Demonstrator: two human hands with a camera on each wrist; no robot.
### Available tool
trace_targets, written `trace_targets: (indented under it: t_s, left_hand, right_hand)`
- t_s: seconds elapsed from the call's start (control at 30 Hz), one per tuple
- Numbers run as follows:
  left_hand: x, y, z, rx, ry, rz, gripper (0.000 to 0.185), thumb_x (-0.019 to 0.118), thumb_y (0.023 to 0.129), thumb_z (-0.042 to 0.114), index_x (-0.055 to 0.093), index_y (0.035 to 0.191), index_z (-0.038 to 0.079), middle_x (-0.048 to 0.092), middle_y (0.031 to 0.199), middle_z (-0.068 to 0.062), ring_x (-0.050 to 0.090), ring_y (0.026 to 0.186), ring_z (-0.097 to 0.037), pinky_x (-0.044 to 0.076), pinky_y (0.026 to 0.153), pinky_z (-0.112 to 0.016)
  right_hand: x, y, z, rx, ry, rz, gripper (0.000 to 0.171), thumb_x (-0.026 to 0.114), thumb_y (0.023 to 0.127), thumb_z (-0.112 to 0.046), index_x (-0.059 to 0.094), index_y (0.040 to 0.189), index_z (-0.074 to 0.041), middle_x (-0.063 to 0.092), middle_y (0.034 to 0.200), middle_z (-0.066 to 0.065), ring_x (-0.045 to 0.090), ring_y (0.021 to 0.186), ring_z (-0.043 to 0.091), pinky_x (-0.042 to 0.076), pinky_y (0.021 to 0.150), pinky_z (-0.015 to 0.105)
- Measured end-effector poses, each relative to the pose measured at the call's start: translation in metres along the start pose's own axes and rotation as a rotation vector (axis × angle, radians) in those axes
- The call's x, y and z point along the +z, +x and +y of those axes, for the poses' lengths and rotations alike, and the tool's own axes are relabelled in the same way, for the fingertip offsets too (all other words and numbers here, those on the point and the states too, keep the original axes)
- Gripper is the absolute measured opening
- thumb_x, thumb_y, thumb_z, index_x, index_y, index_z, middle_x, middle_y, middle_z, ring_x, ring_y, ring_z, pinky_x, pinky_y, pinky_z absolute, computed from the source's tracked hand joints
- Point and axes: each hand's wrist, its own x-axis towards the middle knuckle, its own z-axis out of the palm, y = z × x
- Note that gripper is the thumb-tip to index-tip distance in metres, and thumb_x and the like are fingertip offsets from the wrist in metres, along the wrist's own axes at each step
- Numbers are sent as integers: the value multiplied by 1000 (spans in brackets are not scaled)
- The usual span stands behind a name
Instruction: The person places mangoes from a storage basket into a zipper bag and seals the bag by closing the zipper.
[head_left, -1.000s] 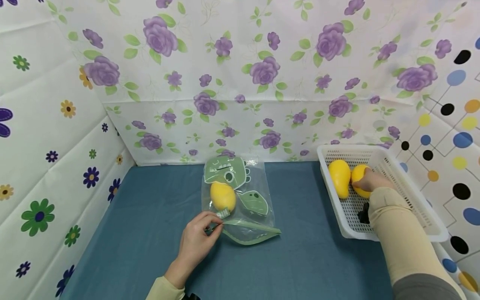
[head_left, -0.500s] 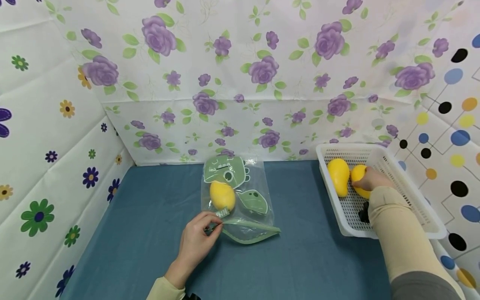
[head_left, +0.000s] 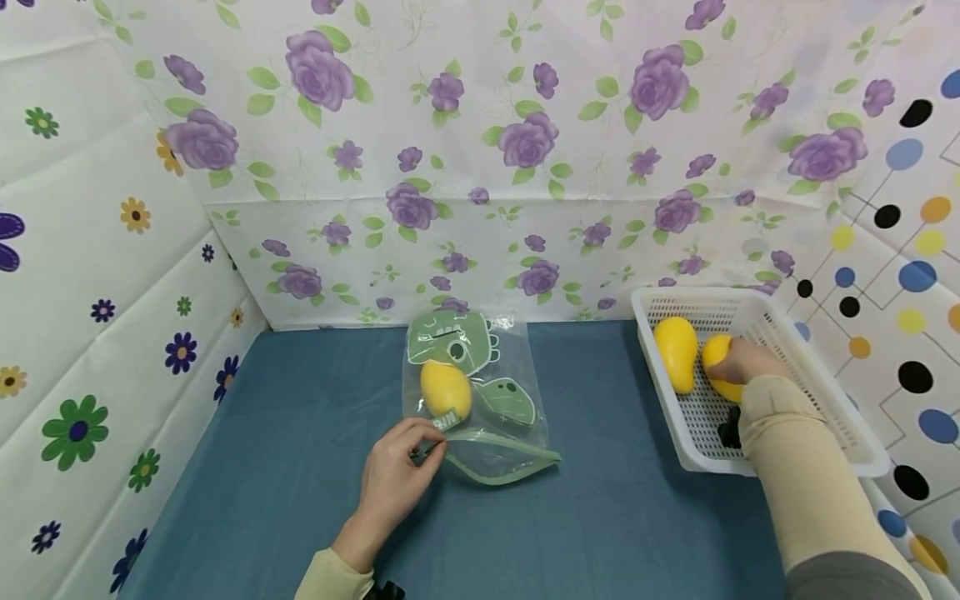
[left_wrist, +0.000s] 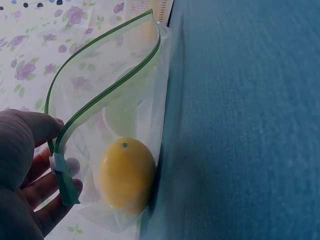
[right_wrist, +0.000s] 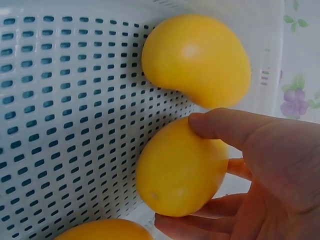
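Observation:
A clear zip bag (head_left: 510,402) with green printed shapes lies on the blue cloth, its green-edged mouth parted. Inside it rests one yellow mango (left_wrist: 127,175). My left hand (head_left: 397,471) pinches the bag's rim at the near left corner, beside a white slider (left_wrist: 57,163). To the right, my right hand (head_left: 750,362) reaches into a white basket (head_left: 705,461). Thumb and fingers grip a mango (right_wrist: 182,167) there from both sides. A second mango (right_wrist: 195,60) lies just beyond it, and part of a third yellow fruit (right_wrist: 102,231) shows at the lower edge.
Blue cloth (head_left: 600,517) covers the table between bag and basket. A floral sheet (head_left: 480,167) rises behind both. Patterned sheets stand at the left (head_left: 97,250) and right (head_left: 892,250). A small black object (head_left: 729,429) appears by the right wrist.
The bag's pinched corner has shifted slightly upward in the head view. The mango under my right hand has tilted a little; both hands stay nearly in place.

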Motion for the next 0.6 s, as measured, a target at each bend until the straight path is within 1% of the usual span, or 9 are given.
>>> trace_targets:
  t_s: [0.1,0.17,0.23,0.3,0.4,0.5,0.57,0.6]
  left_hand:
    - [2,1,0,8,-4,3,11,78,102,27,79,94,19,71,102,9,66,81,-6,57,66,-29]
    - [2,1,0,9,-6,9,10,78,102,26,79,94,20,71,102,9,66,81,-5,57,65,-28]
    - [2,0,0,8,-3,12,12,77,102,28,78,93,21,70,102,11,66,81,-4,57,65,-28]
    - [2,0,0,8,-7,15,15,76,103,30,79,93,20,70,102,12,66,81,-4,57,65,-28]
    - [1,0,0,8,-10,15,18,76,103,31,79,93,16,70,102,11,66,81,-5,57,65,-29]
    - [1,1,1,1,-8,14,10,80,100,24,79,94,16,70,102,11,67,81,-6,57,65,-29]
    - [1,2,2,0,-1,22,5,84,96,17,79,94,17,70,102,10,67,81,-6,57,65,-29]
    - [0,3,2,1,2,26,8,85,94,13,79,95,18,70,101,10,67,81,-6,57,64,-29]
  right_hand:
    - [-1,-3,-1,-34,-4,8,85,68,99,-34,30,151,21,47,134,44,50,110,52,44,99,67]
    - [-2,-4,-2,-53,-8,14,91,65,101,-35,20,157,21,39,142,48,48,118,59,42,103,70]
    - [-2,-4,-2,-71,-1,25,97,64,102,-35,11,158,22,30,149,51,43,126,64,40,106,73]
    - [-3,-5,1,-82,12,31,99,63,103,-36,5,159,22,24,153,51,40,130,66,40,105,74]
    - [-4,-9,7,-88,25,39,101,63,103,-38,3,160,20,24,153,51,44,127,65,47,99,72]
    - [-8,-17,12,-98,38,46,105,64,103,-42,0,161,18,24,152,51,48,122,63,51,92,70]
    - [-11,-24,14,-115,34,63,106,64,104,-46,0,162,17,26,153,51,48,121,63,49,94,72]
    - [-12,-28,14,-124,36,73,107,63,104,-47,0,162,16,26,153,50,48,122,63,47,96,74]
